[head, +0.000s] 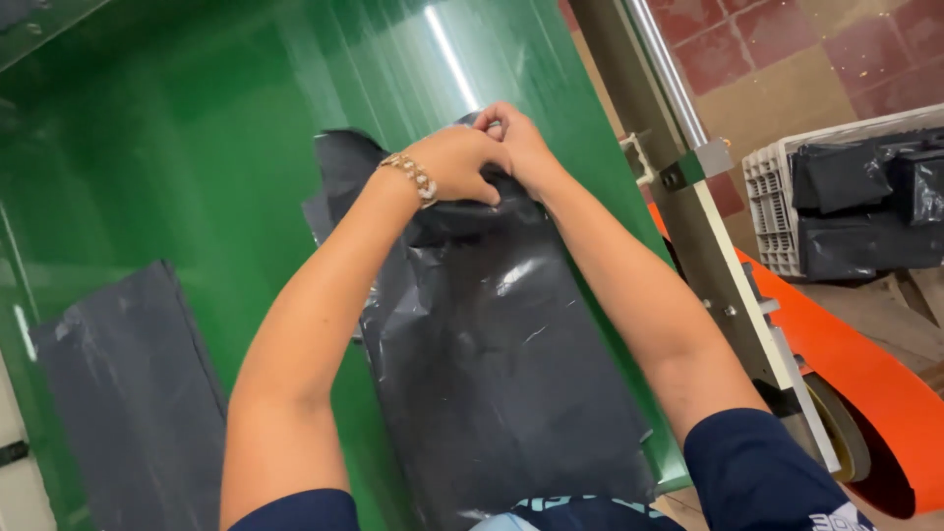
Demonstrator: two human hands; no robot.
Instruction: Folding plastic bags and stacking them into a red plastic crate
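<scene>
Open green belt left and ahead; metal frame closes the right

Bare green conveyor belt (197, 128) lies free beyond and left of the black plastic bag (492, 364); a second flat black bag (128, 393) fills the near-left corner, and the slanted metal side rail (688, 197) blocks the right.

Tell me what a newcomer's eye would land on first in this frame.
Both hands, the left hand and right hand, meet at the far end of a black plastic bag lying on the shiny green surface. A second dark bag lies flat at lower left, and an orange curved panel runs along the right.
</scene>
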